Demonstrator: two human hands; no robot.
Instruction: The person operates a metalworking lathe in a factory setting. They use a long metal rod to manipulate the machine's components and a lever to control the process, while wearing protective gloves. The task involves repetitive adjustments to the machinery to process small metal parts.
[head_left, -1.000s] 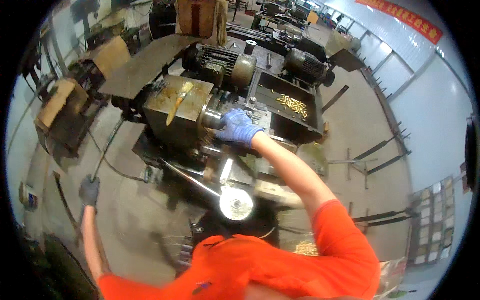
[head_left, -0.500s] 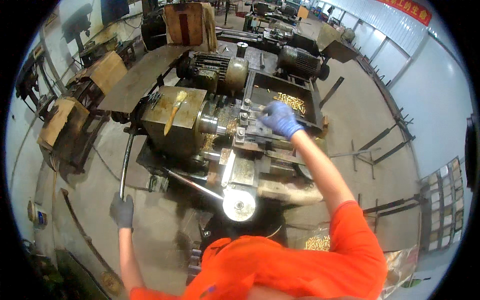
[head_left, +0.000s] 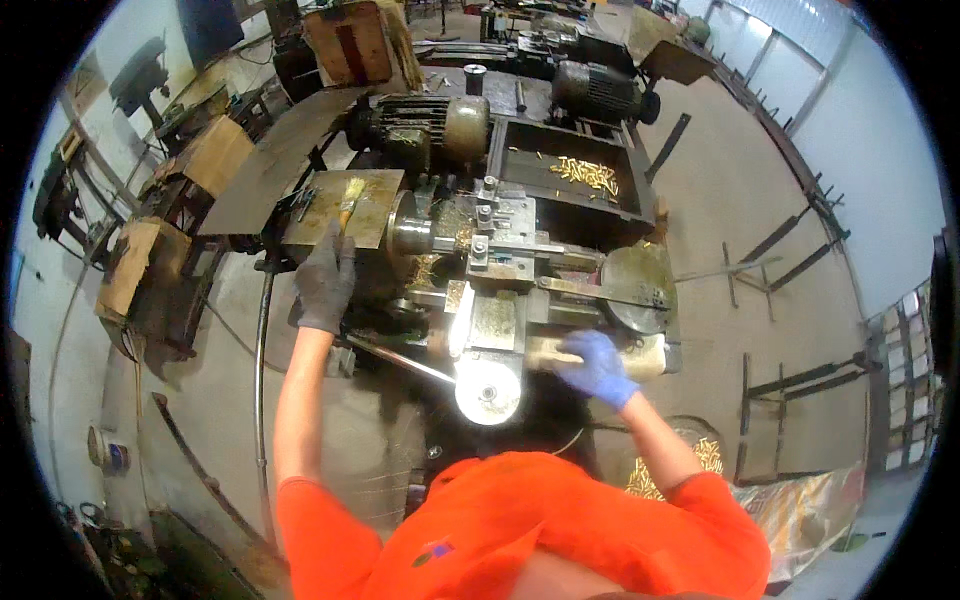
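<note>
Lathe [head_left: 500, 270] sits dead centre in front of me, a small bench machine with its headstock on my left and the slide and tool post [head_left: 487, 215] in the middle. My left hand [head_left: 325, 280], in a dark grey glove, rests flat against the front of the headstock housing [head_left: 340, 205], fingers spread and loosely curled, not gripping anything I can make out. A brush [head_left: 347, 200] with a yellow handle lies on top of that housing, just above my glove. My right hand [head_left: 597, 365], in a blue glove, is down at the near right end of the machine, fingers wrapped around a pale wooden handle [head_left: 545, 352] that sticks out sideways just beside the round silver handwheel [head_left: 488, 392]. Brass swarf clings around the chuck [head_left: 412, 235]. Behind the slide a dark open tray [head_left: 575, 180] holds a heap of small brass parts [head_left: 588, 175]. More brass pieces lie in a container [head_left: 690, 465] on the floor near my right elbow. An electric motor [head_left: 425, 125] sits behind the headstock.
</note>
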